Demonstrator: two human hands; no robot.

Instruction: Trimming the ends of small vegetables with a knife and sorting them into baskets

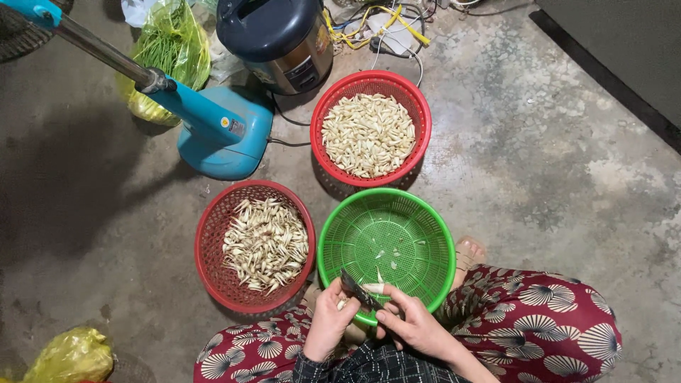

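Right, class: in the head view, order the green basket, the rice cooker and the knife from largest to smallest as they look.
1. Green basket, which looks the widest.
2. Rice cooker, though its top is cut off by the frame, so its full size is unsure.
3. Knife, held between the hands, plainly the smallest.

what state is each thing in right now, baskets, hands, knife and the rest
green basket: nearly empty, a few pale bits inside
upper red basket: heaped with pale peeled pieces
left red basket: part full of pale trimmed pieces
left hand: closed on a small pale piece
right hand: gripping the knife
knife: held over the green basket's rim
cooker: lid shut
green bag: open, greens showing
yellow bag: closed
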